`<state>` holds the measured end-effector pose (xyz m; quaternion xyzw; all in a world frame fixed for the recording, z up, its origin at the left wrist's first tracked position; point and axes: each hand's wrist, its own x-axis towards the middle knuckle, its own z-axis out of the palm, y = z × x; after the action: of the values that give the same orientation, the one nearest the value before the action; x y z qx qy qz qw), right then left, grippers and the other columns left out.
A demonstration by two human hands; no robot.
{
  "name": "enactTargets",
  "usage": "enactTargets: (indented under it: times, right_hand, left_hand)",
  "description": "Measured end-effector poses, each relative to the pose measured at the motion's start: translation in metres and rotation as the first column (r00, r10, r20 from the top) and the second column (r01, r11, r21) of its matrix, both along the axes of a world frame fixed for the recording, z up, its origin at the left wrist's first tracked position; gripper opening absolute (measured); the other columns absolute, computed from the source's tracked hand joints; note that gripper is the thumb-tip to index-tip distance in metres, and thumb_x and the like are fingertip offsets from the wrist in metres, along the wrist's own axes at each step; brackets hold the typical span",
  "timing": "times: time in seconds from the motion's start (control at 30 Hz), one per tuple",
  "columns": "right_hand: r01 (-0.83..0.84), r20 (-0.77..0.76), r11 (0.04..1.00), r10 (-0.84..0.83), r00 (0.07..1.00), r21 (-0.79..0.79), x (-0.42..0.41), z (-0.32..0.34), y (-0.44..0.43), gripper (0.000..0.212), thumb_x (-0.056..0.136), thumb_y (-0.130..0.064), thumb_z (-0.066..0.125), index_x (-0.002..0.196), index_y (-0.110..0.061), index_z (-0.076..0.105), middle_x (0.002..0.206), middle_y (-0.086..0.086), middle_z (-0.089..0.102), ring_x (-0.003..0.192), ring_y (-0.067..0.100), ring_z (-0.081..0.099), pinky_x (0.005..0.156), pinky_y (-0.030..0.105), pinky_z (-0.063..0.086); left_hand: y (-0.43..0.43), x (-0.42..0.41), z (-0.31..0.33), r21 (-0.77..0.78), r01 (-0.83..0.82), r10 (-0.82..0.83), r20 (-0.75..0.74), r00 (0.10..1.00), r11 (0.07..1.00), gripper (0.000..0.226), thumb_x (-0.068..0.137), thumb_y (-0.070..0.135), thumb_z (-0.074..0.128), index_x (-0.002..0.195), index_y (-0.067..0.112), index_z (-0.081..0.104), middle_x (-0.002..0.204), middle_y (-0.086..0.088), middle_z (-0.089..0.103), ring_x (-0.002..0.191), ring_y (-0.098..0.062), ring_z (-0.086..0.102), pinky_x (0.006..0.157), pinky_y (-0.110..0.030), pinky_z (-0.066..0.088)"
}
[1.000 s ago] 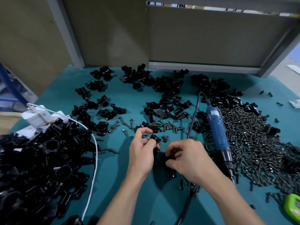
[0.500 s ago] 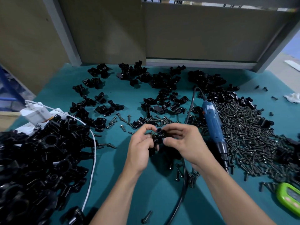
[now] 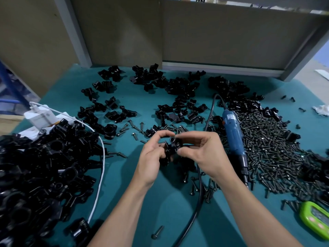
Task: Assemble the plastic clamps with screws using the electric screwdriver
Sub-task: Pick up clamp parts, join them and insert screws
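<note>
Black plastic clamp (image 3: 172,147) is held above the teal mat (image 3: 160,207), just left of the electric screwdriver (image 3: 233,132). Right hand (image 3: 206,154): thumb and curled fingers pinch the clamp's right side. Left hand (image 3: 151,159): lower fingers curl round its left side, thumb and forefinger arch over the top. Screwdriver lies flat. Loose screws (image 3: 277,148) are heaped right of it, the clamp pile (image 3: 44,166) well to its left, and brown panels (image 3: 213,32) beyond it. Both forearms are raised and converge toward the clamp.
</note>
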<state>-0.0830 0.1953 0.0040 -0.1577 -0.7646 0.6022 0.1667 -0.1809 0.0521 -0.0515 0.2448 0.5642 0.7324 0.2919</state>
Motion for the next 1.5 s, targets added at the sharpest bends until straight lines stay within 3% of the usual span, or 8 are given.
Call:
enactTargets:
  times: [0.23, 0.57, 0.73, 0.93, 1.17, 1.27, 1.37, 1.5]
  right_hand:
    - [-0.008, -0.006, 0.999, 0.009, 1.000, 0.048, -0.006, -0.001, -0.009, 0.040, 0.075, 0.006, 0.085, 0.102, -0.023, 0.083, 0.098, -0.006, 0.081, 0.091, 0.015, 0.078, 0.085, 0.032, 0.062]
    - [-0.076, 0.115, 0.970, 0.050, 0.992, 0.232, -0.007, 0.020, -0.002, 0.042, 0.067, -0.002, 0.094, 0.101, -0.025, 0.084, 0.092, -0.011, 0.080, 0.082, 0.003, 0.076, 0.080, 0.019, 0.060]
    - [0.004, 0.040, 0.973, -0.013, 0.999, 0.233, -0.009, 0.011, -0.004, 0.040, 0.067, -0.003, 0.093, 0.100, -0.023, 0.084, 0.092, -0.015, 0.079, 0.085, 0.001, 0.076, 0.077, 0.014, 0.058]
    - [0.156, 0.051, 0.967, -0.170, 0.984, 0.203, -0.011, 0.001, 0.001, 0.040, 0.066, -0.007, 0.094, 0.093, -0.034, 0.082, 0.087, -0.019, 0.079, 0.084, 0.000, 0.075, 0.083, 0.024, 0.062]
    - [0.114, 0.090, 0.907, -0.164, 0.982, 0.405, -0.010, 0.001, -0.013, 0.041, 0.074, -0.026, 0.088, 0.103, -0.048, 0.069, 0.086, -0.024, 0.075, 0.086, -0.008, 0.070, 0.082, 0.020, 0.060]
    - [0.069, 0.142, 0.845, -0.168, 0.975, 0.530, -0.008, 0.005, -0.019, 0.042, 0.081, -0.033, 0.082, 0.114, -0.050, 0.062, 0.082, -0.019, 0.072, 0.080, -0.001, 0.068, 0.072, 0.023, 0.059]
    - [0.018, 0.202, 0.784, -0.181, 0.963, 0.621, -0.007, 0.005, -0.028, 0.020, 0.092, -0.033, 0.071, 0.112, -0.031, 0.067, 0.084, -0.006, 0.071, 0.076, 0.018, 0.067, 0.067, 0.036, 0.057]
    - [-0.074, 0.299, 0.760, -0.164, 0.940, 0.646, -0.007, 0.001, -0.035, 0.029, 0.100, -0.023, 0.054, 0.129, -0.029, 0.055, 0.073, -0.006, 0.058, 0.066, 0.022, 0.061, 0.061, 0.036, 0.051]
  left_hand:
    - [-0.003, -0.002, 0.001, -0.007, 0.031, -0.031, 0.062, 0.998, 0.999, 0.065, 0.065, 0.005, 0.043, 0.123, 0.023, 0.066, 0.085, -0.012, 0.063, 0.076, -0.017, 0.057, 0.071, -0.025, 0.048]
    - [-0.003, -0.002, 0.004, -0.030, 0.059, -0.057, 0.058, 0.997, 0.998, 0.069, 0.064, 0.006, 0.044, 0.127, 0.023, 0.067, 0.093, -0.033, 0.060, 0.083, -0.027, 0.062, 0.078, -0.037, 0.050]
    - [0.000, -0.001, 0.006, -0.002, -0.066, 0.065, 0.138, 0.988, 0.998, 0.053, 0.073, 0.005, 0.046, 0.117, 0.023, 0.069, 0.095, -0.016, 0.072, 0.078, -0.023, 0.065, 0.063, -0.032, 0.054]
    - [0.000, 0.001, 0.009, -0.006, 0.028, -0.027, 0.143, 0.989, 1.000, 0.032, 0.095, 0.015, 0.066, 0.124, 0.027, 0.070, 0.119, 0.000, 0.076, 0.101, -0.013, 0.069, 0.073, -0.026, 0.056]
    - [0.002, -0.002, 0.007, 0.021, -0.094, 0.088, 0.218, 0.972, 0.995, 0.041, 0.081, 0.028, 0.076, 0.120, 0.014, 0.077, 0.111, -0.015, 0.078, 0.097, -0.024, 0.074, 0.072, -0.024, 0.058]
    - [0.002, -0.001, 0.006, 0.076, -0.092, 0.074, 0.219, 0.973, 0.993, 0.046, 0.070, 0.030, 0.084, 0.114, 0.015, 0.080, 0.116, -0.014, 0.077, 0.112, -0.027, 0.073, 0.089, -0.026, 0.058]
    - [0.005, -0.001, 0.004, 0.014, -0.121, 0.116, 0.193, 0.974, 0.993, 0.054, 0.071, 0.027, 0.084, 0.122, 0.009, 0.075, 0.117, -0.012, 0.077, 0.116, -0.027, 0.071, 0.100, -0.032, 0.056]
    - [0.006, -0.002, 0.001, -0.049, -0.157, 0.163, 0.199, 0.966, 0.986, 0.029, 0.090, 0.014, 0.073, 0.118, 0.011, 0.076, 0.110, -0.008, 0.079, 0.106, -0.022, 0.075, 0.086, -0.025, 0.059]
